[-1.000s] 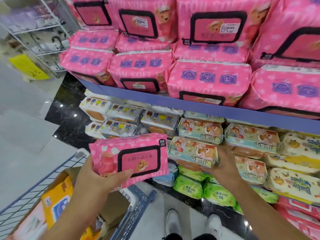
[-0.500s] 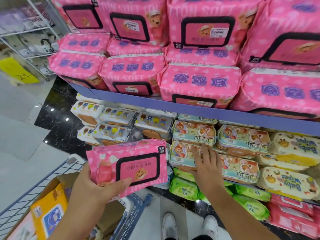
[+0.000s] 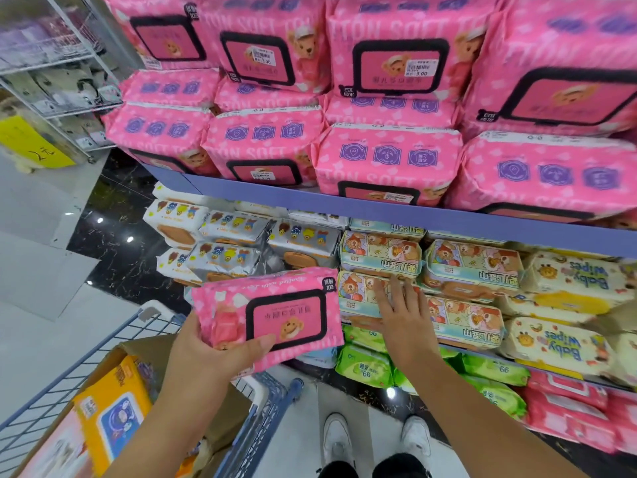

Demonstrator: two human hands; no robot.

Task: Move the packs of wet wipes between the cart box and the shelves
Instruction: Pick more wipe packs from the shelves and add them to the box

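My left hand (image 3: 210, 357) grips a pink pack of wet wipes (image 3: 272, 315) with a black-framed lid, held above the cart box (image 3: 144, 346) in front of the lower shelf. My right hand (image 3: 403, 315) lies flat with straight fingers on a light-blue bear-print pack (image 3: 358, 291) on the lower shelf. Large pink packs (image 3: 386, 160) are stacked in rows on the upper blue shelf (image 3: 379, 210).
The wire cart (image 3: 86, 357) at lower left holds the cardboard box with a yellow pack (image 3: 113, 405). White, yellow "Baby Wipes" (image 3: 568, 281), green (image 3: 365, 367) and red packs fill the lower shelves. A wire rack (image 3: 69, 81) stands at upper left. My shoes are on the floor below.
My right hand has slid left along the bear-print packs and flattened its fingers on one. The left hand keeps the pink pack in about the same place.
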